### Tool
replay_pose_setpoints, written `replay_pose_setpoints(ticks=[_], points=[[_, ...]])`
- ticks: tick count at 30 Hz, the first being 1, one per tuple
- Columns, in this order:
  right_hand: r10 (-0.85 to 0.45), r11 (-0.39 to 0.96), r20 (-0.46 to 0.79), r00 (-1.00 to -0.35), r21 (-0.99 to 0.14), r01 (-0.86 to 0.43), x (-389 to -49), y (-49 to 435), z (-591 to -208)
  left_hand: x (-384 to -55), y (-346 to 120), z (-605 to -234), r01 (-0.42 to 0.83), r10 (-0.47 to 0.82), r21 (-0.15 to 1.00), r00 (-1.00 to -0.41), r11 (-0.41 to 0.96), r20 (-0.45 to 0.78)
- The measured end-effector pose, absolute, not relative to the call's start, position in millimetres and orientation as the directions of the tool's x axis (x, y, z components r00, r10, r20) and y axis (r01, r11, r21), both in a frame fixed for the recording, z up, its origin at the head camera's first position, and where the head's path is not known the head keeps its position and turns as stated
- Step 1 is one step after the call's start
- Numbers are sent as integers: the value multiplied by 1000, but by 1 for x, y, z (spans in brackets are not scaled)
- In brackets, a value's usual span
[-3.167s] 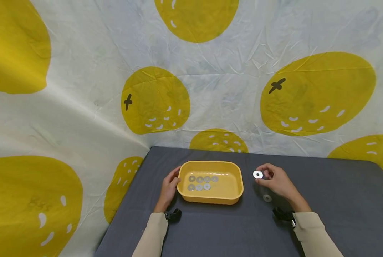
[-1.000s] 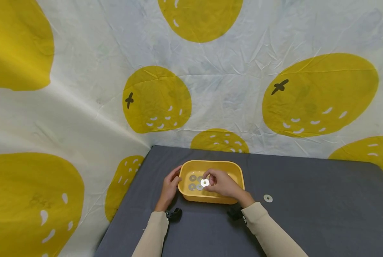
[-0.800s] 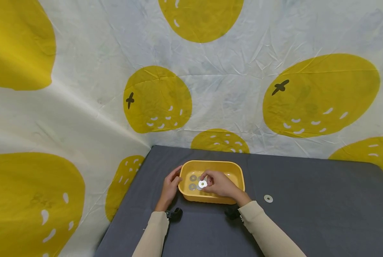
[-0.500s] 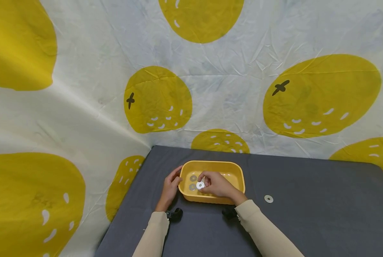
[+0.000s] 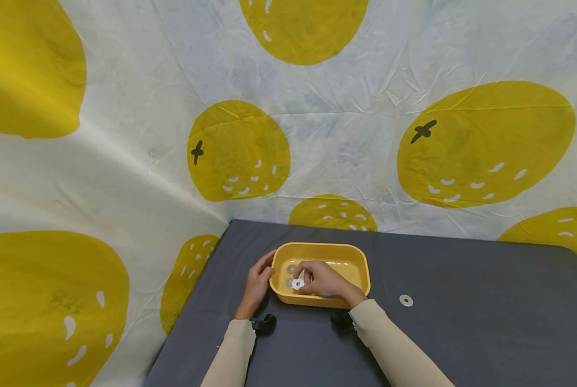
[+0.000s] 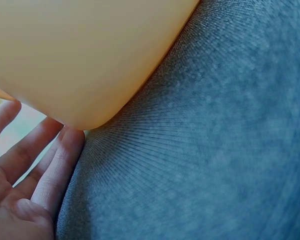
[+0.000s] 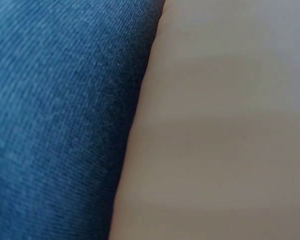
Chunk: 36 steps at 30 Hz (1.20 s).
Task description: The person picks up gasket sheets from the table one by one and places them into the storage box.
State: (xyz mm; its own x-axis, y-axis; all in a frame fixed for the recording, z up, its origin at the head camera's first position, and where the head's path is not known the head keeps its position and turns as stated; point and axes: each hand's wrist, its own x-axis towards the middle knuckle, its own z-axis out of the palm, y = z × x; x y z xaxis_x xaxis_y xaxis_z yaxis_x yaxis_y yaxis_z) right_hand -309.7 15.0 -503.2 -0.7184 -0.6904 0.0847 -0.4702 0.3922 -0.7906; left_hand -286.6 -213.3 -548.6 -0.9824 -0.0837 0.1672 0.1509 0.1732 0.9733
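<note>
A yellow rectangular tray [image 5: 351, 269] stands on the dark cloth. My right hand [image 5: 324, 280] is inside it, pinching a shiny flat washer [image 5: 298, 284] between thumb and fingers over the tray's left part. Two more washers show beyond the fingers, an upper one [image 5: 290, 269] and a lower one [image 5: 289, 282] partly covered; the hand hides the rest of that area. My left hand [image 5: 256, 287] rests against the tray's left end. Seen from the left wrist, its fairly straight fingers [image 6: 55, 175] touch the tray's outer wall [image 6: 85, 75]. The right wrist view shows only tray wall [image 7: 215, 125] and cloth.
Another washer [image 5: 406, 300] lies on the grey cloth [image 5: 487, 312] to the right of the tray. A white curtain with yellow fruit prints [image 5: 341, 156] hangs behind and to the left of the table.
From right of the tray, my right hand has carried the washer over it, then slowly leftward and nearer, covering more of the washers inside. The left hand stays at the tray's left end.
</note>
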Motion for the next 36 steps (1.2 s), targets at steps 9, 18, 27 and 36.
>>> replay_pose_setpoints(ticks=[9,18,27,36], points=[[-708,394,75,-702,-784,-480,-310,11,-503,-286,-213,-549,162,-86,972,-980,171,178],[-715,400,72,-695,-773,-492,-312,10,-505,-286,-214,-549,166,-72,977,-982,131,176],[-629,401,96,-771,-810,-428,-309,19,-499,-287,-214,-548,163,-78,973,-981,160,177],[-503,386,224,-834,-805,-450,-303,65,-475,-285,-214,-544,129,-52,982,-989,136,138]])
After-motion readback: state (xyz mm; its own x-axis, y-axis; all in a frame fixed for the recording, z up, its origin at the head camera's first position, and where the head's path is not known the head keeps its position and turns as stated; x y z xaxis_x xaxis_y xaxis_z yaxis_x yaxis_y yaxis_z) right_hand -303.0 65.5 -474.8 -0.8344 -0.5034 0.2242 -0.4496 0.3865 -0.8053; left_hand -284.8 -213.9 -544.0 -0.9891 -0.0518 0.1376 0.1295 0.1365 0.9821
